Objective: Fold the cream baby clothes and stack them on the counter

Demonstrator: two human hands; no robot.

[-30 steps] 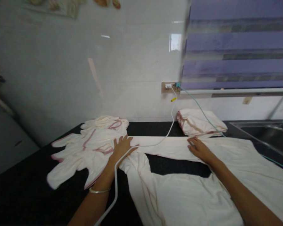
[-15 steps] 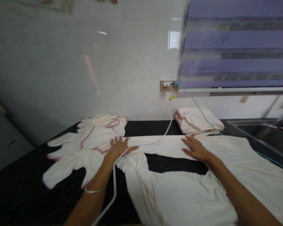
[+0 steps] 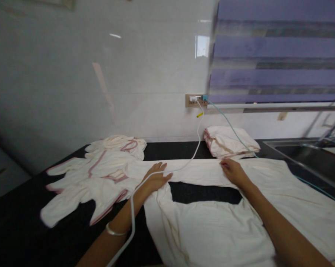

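Left hand (image 3: 156, 179) shifted rightward along folded strip since half second ago, off pink-trimmed garments (image 3: 97, 178) now left of it; right hand (image 3: 232, 171) barely moved. Both hands flat, fingers spread, palms down, pressing cream garment (image 3: 220, 222) on black counter (image 3: 25, 222). White cable (image 3: 167, 171) runs under left hand, up to wall socket (image 3: 195, 100). Folded cloth stack (image 3: 228, 142) just beyond right hand, teal cable (image 3: 234, 129) across it
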